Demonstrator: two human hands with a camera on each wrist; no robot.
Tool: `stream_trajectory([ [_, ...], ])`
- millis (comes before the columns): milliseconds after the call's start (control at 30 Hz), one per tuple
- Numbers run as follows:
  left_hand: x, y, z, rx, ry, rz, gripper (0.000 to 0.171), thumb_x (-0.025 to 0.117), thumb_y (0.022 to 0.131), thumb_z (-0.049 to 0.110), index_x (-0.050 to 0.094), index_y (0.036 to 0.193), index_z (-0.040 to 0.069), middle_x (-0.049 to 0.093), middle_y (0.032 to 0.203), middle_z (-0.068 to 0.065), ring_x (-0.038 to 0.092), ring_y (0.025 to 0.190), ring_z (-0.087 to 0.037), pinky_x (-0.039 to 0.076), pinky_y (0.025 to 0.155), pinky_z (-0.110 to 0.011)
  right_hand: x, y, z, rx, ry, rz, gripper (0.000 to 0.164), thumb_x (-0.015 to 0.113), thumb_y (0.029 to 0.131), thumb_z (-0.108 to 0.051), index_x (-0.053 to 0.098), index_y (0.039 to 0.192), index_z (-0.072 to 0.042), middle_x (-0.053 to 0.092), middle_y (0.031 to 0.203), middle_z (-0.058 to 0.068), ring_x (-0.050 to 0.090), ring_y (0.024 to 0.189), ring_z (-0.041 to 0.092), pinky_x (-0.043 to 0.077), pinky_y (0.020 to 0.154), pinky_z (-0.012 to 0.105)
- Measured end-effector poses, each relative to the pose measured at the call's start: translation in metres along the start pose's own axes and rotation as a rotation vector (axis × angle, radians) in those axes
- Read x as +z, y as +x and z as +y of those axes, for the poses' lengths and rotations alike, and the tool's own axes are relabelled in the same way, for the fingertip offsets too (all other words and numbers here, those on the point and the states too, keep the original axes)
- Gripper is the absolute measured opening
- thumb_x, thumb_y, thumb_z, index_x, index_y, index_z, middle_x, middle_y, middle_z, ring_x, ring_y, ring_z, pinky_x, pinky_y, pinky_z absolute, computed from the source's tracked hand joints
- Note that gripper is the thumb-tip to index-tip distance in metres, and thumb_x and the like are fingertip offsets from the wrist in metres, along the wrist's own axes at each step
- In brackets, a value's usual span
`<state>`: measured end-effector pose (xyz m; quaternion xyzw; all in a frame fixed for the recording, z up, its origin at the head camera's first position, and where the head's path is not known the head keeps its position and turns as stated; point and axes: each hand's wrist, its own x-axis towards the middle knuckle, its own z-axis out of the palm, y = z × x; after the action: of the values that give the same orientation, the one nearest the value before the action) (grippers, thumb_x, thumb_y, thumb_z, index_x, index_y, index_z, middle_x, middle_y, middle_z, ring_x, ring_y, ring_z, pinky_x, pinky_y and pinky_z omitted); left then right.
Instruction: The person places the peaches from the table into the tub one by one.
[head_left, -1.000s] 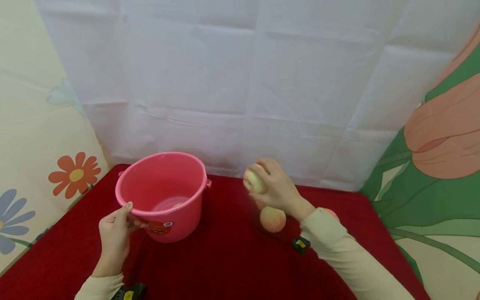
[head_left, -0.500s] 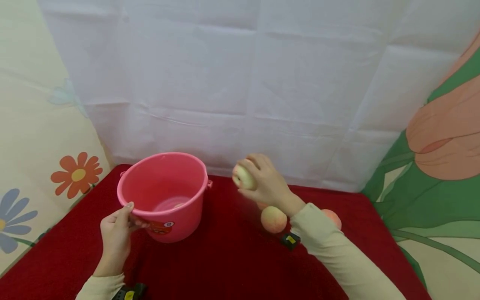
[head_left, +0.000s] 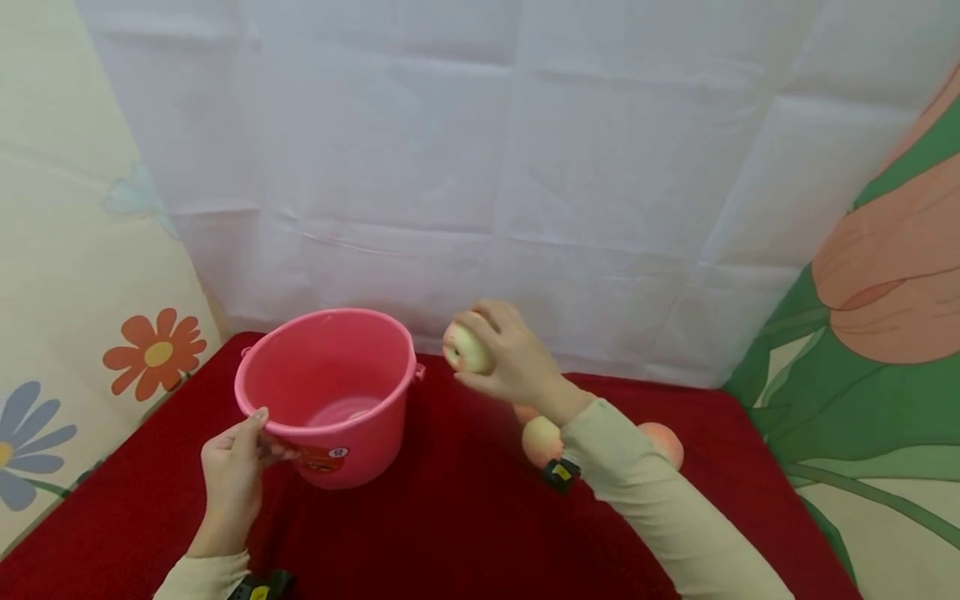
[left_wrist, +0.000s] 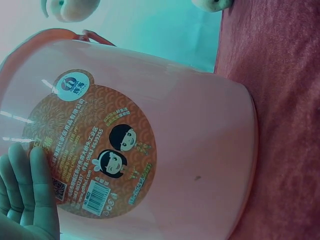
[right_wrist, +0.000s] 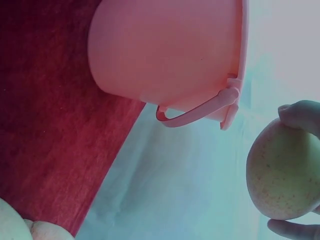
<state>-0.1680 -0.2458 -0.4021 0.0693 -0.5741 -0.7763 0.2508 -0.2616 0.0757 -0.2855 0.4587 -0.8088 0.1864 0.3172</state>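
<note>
A pink bucket [head_left: 382, 437] with a round label [left_wrist: 95, 150] stands at the left of the red cloth. My left hand [head_left: 231, 479] pinches its near rim, thumb on top and fingers against the outer wall. A small pale patch shows low inside the bucket. In my right hand [head_left: 525, 362] is a pale yellow-pink peach [head_left: 467, 346], raised to the right of the bucket. The right wrist view shows this peach [right_wrist: 282, 172] between thumb and fingers, apart from the bucket.
Several peaches lie on the red cloth [head_left: 465, 525]: one peach [head_left: 540, 442] below my right wrist, another peach [head_left: 525, 413] partly hidden behind it, and a pinker peach [head_left: 666, 443] beyond the sleeve. A white sheet [head_left: 480, 167] hangs along the back edge.
My right hand has carried the peach leftward and slightly up, closer to the bucket. My left hand keeps its hold on the rim, and the bucket stays in place.
</note>
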Motion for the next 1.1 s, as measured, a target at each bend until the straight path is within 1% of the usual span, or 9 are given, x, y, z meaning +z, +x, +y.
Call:
stream_trajectory([
  [100,-0.003,0.003,-0.006,-0.001,0.010,0.002,0.039,0.054,0.092,0.021,0.062,0.060,0.000,0.054,0.049,-0.007,0.059,0.044,-0.016,0.053,0.050,-0.028,0.002,0.003,-0.001,0.007,0.010,-0.013,0.058,0.078,0.067,-0.029,0.054,0.115,-0.008,0.050,0.111,0.013,0.045,0.107,0.028,0.045,0.081,0.039],
  [233,-0.020,0.017,-0.030,-0.015,0.052,0.012,0.037,0.058,0.089,0.029,0.064,0.064,0.001,0.056,0.051,-0.006,0.061,0.047,-0.018,0.054,0.053,-0.031,0.005,0.009,-0.004,0.006,0.020,-0.028,0.058,0.078,0.067,-0.029,0.053,0.115,-0.008,0.050,0.112,0.013,0.045,0.107,0.028,0.045,0.082,0.039],
  [433,-0.039,0.029,-0.054,0.015,-0.004,-0.042,0.033,0.056,0.091,0.022,0.066,0.068,0.001,0.057,0.054,-0.010,0.062,0.049,-0.022,0.053,0.050,-0.032,0.010,0.019,-0.009,0.027,0.022,-0.040,0.058,0.078,0.067,-0.031,0.053,0.115,-0.010,0.050,0.113,0.012,0.045,0.107,0.026,0.045,0.082,0.037],
  [567,-0.036,0.027,-0.050,0.020,0.052,-0.018,0.035,0.057,0.091,0.026,0.065,0.067,0.001,0.057,0.053,-0.007,0.062,0.048,-0.020,0.054,0.051,-0.033,0.013,0.025,-0.014,0.048,0.047,-0.036,0.057,0.078,0.067,-0.030,0.054,0.115,-0.010,0.050,0.113,0.011,0.045,0.106,0.025,0.044,0.081,0.036],
  [700,-0.014,0.009,-0.018,0.026,0.034,-0.024,0.037,0.054,0.092,0.020,0.063,0.061,0.003,0.055,0.049,-0.006,0.060,0.045,-0.017,0.053,0.049,-0.030,0.015,0.031,-0.020,0.059,0.064,-0.046,0.059,0.078,0.067,-0.030,0.054,0.116,-0.010,0.050,0.113,0.011,0.044,0.107,0.025,0.045,0.081,0.035],
  [800,0.002,-0.003,0.002,0.008,-0.024,0.009,0.039,0.054,0.092,0.016,0.061,0.056,0.002,0.053,0.046,-0.005,0.059,0.042,-0.015,0.052,0.046,-0.028,0.016,0.036,-0.024,0.054,0.066,-0.058,0.058,0.078,0.068,-0.031,0.053,0.117,-0.010,0.050,0.113,0.010,0.044,0.108,0.025,0.045,0.081,0.034],
  [867,0.009,-0.008,0.010,-0.007,-0.020,0.026,0.039,0.054,0.091,0.017,0.060,0.055,0.004,0.052,0.046,-0.004,0.058,0.041,-0.014,0.052,0.046,-0.027,0.016,0.039,-0.027,0.048,0.068,-0.056,0.057,0.077,0.069,-0.031,0.053,0.117,-0.010,0.050,0.113,0.010,0.044,0.108,0.025,0.045,0.081,0.034],
  [967,0.004,-0.004,0.004,0.002,-0.037,-0.002,0.038,0.054,0.091,0.017,0.061,0.057,0.002,0.054,0.046,-0.005,0.059,0.042,-0.015,0.052,0.046,-0.029,0.017,0.044,-0.029,0.043,0.075,-0.045,0.057,0.076,0.069,-0.031,0.053,0.117,-0.009,0.050,0.113,0.010,0.044,0.108,0.025,0.045,0.081,0.033],
  [1100,-0.013,0.009,-0.017,0.039,-0.007,-0.060,0.036,0.054,0.092,0.019,0.063,0.061,0.002,0.057,0.050,-0.005,0.061,0.045,-0.018,0.053,0.049,-0.033,0.019,0.049,-0.032,0.045,0.082,-0.020,0.057,0.076,0.069,-0.030,0.054,0.117,-0.008,0.050,0.114,0.010,0.045,0.107,0.023,0.045,0.079,0.031],
])
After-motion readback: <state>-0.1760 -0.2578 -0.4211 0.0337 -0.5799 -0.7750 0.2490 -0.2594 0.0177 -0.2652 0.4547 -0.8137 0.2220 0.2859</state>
